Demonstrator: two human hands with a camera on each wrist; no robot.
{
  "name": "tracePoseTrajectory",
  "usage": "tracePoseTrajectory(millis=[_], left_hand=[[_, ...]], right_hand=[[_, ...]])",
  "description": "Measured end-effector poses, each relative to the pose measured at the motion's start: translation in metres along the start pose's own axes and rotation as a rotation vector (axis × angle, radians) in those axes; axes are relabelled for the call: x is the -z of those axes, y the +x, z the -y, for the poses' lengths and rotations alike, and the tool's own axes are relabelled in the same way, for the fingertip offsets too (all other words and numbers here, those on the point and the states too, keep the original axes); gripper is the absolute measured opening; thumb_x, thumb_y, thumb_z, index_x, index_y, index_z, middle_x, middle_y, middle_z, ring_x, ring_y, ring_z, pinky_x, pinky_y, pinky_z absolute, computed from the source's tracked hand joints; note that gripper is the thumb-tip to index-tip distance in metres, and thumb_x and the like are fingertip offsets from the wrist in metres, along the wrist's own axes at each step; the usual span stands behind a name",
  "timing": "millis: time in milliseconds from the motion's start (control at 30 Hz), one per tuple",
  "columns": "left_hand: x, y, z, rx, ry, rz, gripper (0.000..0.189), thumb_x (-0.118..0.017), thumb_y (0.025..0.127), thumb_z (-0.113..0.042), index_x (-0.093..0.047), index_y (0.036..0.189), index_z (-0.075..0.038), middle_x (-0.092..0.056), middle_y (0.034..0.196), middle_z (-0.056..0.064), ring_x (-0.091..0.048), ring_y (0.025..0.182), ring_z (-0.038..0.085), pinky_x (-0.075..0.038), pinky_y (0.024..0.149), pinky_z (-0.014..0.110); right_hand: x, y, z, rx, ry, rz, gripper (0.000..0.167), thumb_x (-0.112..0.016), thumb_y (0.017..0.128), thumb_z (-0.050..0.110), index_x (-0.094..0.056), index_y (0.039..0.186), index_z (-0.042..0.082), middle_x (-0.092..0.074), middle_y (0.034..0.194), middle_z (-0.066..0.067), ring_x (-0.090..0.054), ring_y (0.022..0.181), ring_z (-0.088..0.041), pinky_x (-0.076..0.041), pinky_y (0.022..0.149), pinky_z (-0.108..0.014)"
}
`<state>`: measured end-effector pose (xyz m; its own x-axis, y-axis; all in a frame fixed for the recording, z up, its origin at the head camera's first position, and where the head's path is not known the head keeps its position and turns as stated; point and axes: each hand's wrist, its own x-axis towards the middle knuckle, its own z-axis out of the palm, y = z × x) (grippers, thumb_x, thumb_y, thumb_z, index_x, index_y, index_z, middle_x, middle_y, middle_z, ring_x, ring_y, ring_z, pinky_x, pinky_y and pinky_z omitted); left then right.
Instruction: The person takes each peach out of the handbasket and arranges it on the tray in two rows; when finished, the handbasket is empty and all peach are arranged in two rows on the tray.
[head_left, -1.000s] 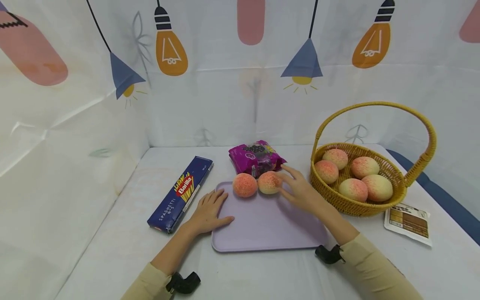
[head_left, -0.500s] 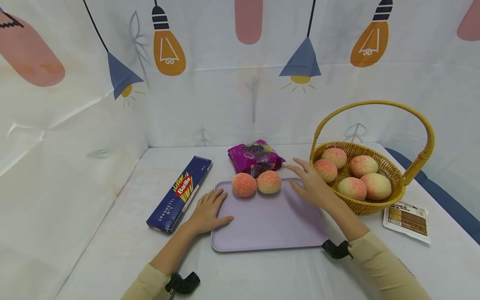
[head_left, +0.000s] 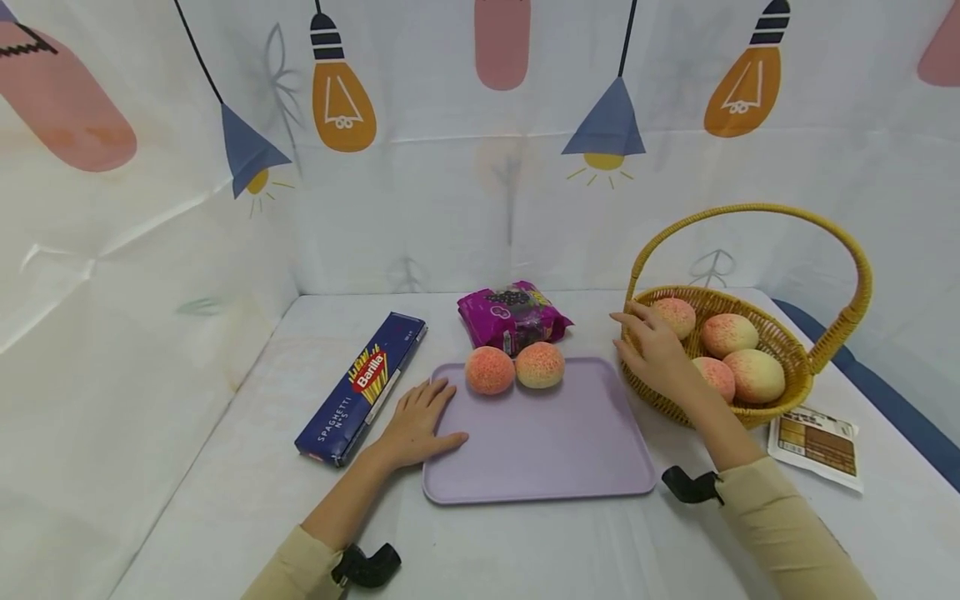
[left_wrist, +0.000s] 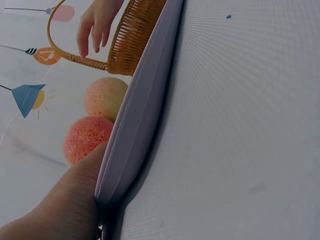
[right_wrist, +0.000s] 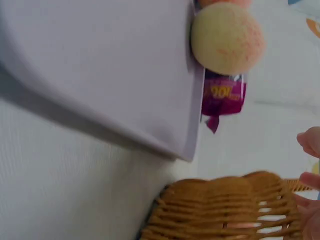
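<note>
My left hand (head_left: 417,427) rests on the left rim of a lilac tray (head_left: 542,446), fingers spread and thumb lying over the tray. Two pinkish peaches, an orange-pink peach (head_left: 490,371) and a paler peach (head_left: 540,365), sit side by side at the tray's back edge. My right hand (head_left: 662,354) is over the left rim of a wicker basket (right_wrist: 220,205), palm down, with fingers loosely bent and nothing gripped. It hides the peach at the basket's left. Other peaches in there show, such as a speckled peach (head_left: 729,335) and a cream peach (head_left: 754,375).
A purple snack bag (head_left: 513,317) lies behind the tray. To the tray's left is a blue spaghetti box (head_left: 362,389). A brown-and-white packet (head_left: 817,447) lies partly beneath the basket's right front. The basket's tall handle (head_left: 861,292) arches over it.
My right hand has let go of the paler peach on the tray and moved right to the basket's left side. My left hand has stayed on the tray's edge.
</note>
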<state>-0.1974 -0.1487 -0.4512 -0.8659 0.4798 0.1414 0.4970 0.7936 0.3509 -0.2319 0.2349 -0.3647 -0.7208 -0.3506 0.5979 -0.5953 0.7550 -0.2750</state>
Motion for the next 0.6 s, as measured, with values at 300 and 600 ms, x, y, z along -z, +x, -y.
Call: tracePoseTrajectory(millis=[300,600], left_hand=[[-0.001,0.001,0.000,0.005,0.006,0.002,0.083,-0.056,0.079,-0.058,-0.034,0.141,-0.007,-0.028,0.146,0.011,-0.020,0.133,0.036,-0.012,0.106,0.051],[-0.002,0.000,0.001,-0.005,-0.005,-0.015,0.084,-0.056,0.079,-0.059,-0.035,0.141,-0.007,-0.029,0.146,0.011,-0.020,0.133,0.036,-0.013,0.106,0.052]], right_hand=[[0.006,-0.004,-0.025,-0.046,0.001,-0.011,0.031,-0.064,0.081,-0.002,-0.060,0.111,-0.002,-0.044,0.120,-0.035,-0.040,0.113,-0.051,-0.037,0.082,-0.065],[0.003,-0.009,-0.041,0.063,-0.046,-0.066,0.036,-0.070,0.069,-0.010,-0.061,0.103,-0.005,-0.053,0.100,-0.026,-0.042,0.110,-0.047,-0.031,0.085,-0.064]])
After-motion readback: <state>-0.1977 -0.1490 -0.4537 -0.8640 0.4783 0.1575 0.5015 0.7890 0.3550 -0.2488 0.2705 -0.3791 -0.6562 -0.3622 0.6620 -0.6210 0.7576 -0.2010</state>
